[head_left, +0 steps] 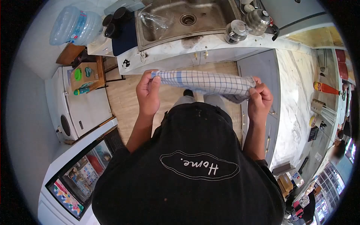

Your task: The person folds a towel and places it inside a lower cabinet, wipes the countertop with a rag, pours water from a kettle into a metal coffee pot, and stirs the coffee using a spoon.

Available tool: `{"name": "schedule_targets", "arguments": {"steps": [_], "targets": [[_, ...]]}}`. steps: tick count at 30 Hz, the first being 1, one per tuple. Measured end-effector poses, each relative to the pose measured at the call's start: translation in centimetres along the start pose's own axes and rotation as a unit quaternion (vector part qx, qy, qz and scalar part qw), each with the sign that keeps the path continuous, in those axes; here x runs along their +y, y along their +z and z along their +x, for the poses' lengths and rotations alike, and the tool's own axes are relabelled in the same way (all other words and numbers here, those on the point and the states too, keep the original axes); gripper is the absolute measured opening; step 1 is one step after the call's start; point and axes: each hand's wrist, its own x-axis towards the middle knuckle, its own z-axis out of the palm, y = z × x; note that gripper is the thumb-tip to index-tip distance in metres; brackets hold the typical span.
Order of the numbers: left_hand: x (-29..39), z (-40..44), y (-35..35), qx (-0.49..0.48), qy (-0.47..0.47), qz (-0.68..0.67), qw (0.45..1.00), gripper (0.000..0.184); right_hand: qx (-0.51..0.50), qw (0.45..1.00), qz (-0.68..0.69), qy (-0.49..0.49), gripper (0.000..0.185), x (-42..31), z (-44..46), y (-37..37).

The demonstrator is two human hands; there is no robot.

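Note:
A white dish towel (206, 81) with a blue check pattern is stretched level between my two hands, in front of the black apron (198, 142). My left hand (148, 92) pinches its left corner, thumb on top. At the other end my right hand (260, 98) grips the bunched cloth between thumb and fingers. Part of the towel's lower edge sags near the right hand. Beyond it lies the metal sink (210, 26), with a piece of clear plastic (155, 20) in its left side.
Dark cups (120, 15) stand on a dark cloth left of the sink, beside a large water bottle (75, 26). A metal pot (237, 32) and a kettle (258, 22) sit at its right. A marble counter (294, 97) runs along the right, and a white appliance (84, 108) stands left.

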Motion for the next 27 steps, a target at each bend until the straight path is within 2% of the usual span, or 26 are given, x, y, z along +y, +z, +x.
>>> {"name": "schedule_targets", "arguments": {"steps": [4, 5, 8, 10, 11, 14, 17, 19, 22, 27], "targets": [[0.3, -0.7, -1.9, 0.018, 0.021, 0.001, 1.0, 0.01, -0.002, 1.0, -0.019, -0.023, 0.019, -0.5, -0.4, 2.3], [0.3, -0.9, -2.4, 0.015, 0.038, 0.007, 0.999, 0.01, -0.002, 0.999, -0.034, -0.035, 0.019, -0.6, -0.5, 2.8], [0.1, -0.9, -3.6, 0.005, 0.107, 0.032, 0.994, 0.01, -0.032, 0.983, -0.089, -0.158, 0.018, 0.2, -0.3, 3.5], [-0.5, -0.4, -4.3, -0.005, 0.171, 0.057, 0.984, 0.011, -0.038, 0.981, -0.084, -0.172, 0.017, 0.6, 0.1, 3.9], [-0.8, -0.2, -4.4, 0.003, 0.149, 0.033, 0.988, 0.011, -0.041, 0.98, -0.082, -0.178, 0.017, 0.9, 0.2, 4.3], [-1.8, 1.1, -4.6, 0.016, 0.104, -0.008, 0.994, 0.013, -0.02, 0.996, 0.002, -0.091, 0.016, 1.5, 0.9, 6.1], [-4.3, 3.3, -5.3, 0.011, 0.087, -0.014, 0.996, 0.024, 0.022, 0.997, -0.037, -0.062, 0.016, 4.1, 3.1, 6.8], [-4.8, 4.8, -5.5, 0.008, 0.056, -0.043, 0.997, 0.032, 0.014, 0.998, -0.017, -0.06, 0.021, 5.1, 4.4, 8.0], [-6.1, 6.6, -6.5, 0.006, 0.062, 0.004, 0.998, 0.04, -0.013, 0.999, 0.0, -0.051, 0.034, 6.6, 6.3, 9.7], [-8.6, 9.7, -7.9, 0.035, 0.065, 0.108, 0.991, 0.04, -0.035, 0.999, -0.015, -0.034, 0.038, 8.7, 8.9, 11.8]]}}
